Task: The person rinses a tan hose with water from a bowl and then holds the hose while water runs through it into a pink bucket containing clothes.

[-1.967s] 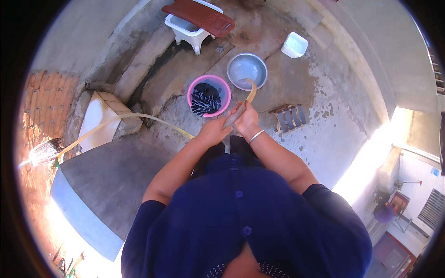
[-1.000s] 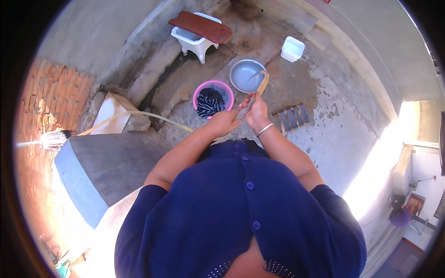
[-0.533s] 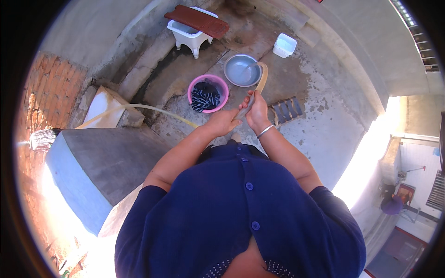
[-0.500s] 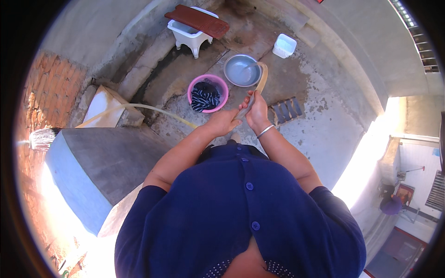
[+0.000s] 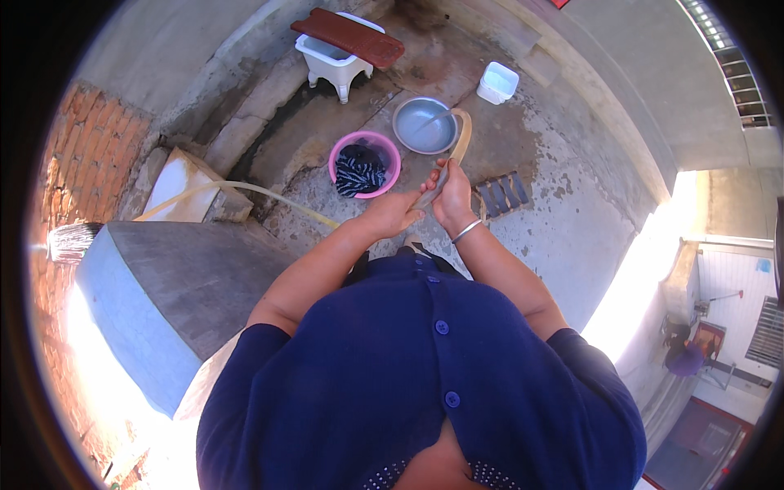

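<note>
Both my hands are closed around a pale yellowish hose [image 5: 463, 139]. My left hand [image 5: 392, 215] grips it nearer my body; my right hand [image 5: 451, 196], with a bangle at the wrist, holds it just ahead. The hose end arches over a grey metal basin [image 5: 408, 143], and a thin stream of water runs from it into the basin. Left of that basin stands a pink basin [image 5: 395, 173] holding dark patterned cloth [image 5: 359, 171]. Behind my left arm the rest of the hose trails off to the left.
A white footed tub [image 5: 335, 73] with a reddish-brown board [image 5: 347, 37] across it stands at the back. A white square container [image 5: 497, 82] sits back right, and a dark slatted mat [image 5: 502, 196] lies right of my hands. A grey-topped block [image 5: 192, 273] is at left.
My hands keep their grip on the hose, nearly still. Water keeps running into the metal basin. The view has shifted very slightly.
</note>
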Tool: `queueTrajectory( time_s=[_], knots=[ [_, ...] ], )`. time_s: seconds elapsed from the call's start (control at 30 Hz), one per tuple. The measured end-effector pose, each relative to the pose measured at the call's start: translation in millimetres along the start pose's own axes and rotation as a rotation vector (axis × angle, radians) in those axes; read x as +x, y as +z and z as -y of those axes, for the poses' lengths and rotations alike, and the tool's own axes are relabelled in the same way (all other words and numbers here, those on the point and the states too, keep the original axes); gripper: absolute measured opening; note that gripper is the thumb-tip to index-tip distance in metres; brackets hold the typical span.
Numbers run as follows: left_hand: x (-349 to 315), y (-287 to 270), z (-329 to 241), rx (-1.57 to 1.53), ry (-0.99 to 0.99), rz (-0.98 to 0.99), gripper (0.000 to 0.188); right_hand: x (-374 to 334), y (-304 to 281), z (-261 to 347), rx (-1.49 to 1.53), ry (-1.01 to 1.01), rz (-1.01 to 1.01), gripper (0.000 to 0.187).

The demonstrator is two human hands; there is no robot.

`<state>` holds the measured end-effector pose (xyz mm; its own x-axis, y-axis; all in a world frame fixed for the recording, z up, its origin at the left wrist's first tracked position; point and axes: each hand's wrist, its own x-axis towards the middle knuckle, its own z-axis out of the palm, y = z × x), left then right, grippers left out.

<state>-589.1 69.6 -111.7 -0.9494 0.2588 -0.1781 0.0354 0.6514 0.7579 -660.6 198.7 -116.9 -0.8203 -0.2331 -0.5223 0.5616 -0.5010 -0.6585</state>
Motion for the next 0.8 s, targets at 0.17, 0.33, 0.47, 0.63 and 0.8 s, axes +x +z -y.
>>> queueTrajectory(
  time_s=[0.17, 0.33, 0.47, 0.63, 0.8],
  knots=[
    [0.9, 4.0, 4.1, -0.01, 0.004, 0.01, 0.044, -2.7, 0.0, 0.8, -0.016, -0.007, 0.0, 0.025],
    [-0.7, 4.3, 3.7, -0.02, 0.01, 0.002, 0.045, -4.7, -1.5, -1.2, -0.021, -0.03, 0.021, 0.025],
    [-1.0, 8.5, 7.3, -0.012, 0.011, 0.007, 0.048, -3.8, -2.9, -3.3, 0.015, -0.036, -0.002, 0.022],
    [-2.7, 10.5, 5.6, -0.032, 0.006, 0.002, 0.049, -5.6, -4.5, -4.4, -0.009, -0.022, -0.012, 0.023],
    [-2.2, 11.4, 5.8, -0.018, 0.008, 0.011, 0.05, -6.5, -5.0, -3.6, -0.022, -0.02, -0.008, 0.023]
  ],
)
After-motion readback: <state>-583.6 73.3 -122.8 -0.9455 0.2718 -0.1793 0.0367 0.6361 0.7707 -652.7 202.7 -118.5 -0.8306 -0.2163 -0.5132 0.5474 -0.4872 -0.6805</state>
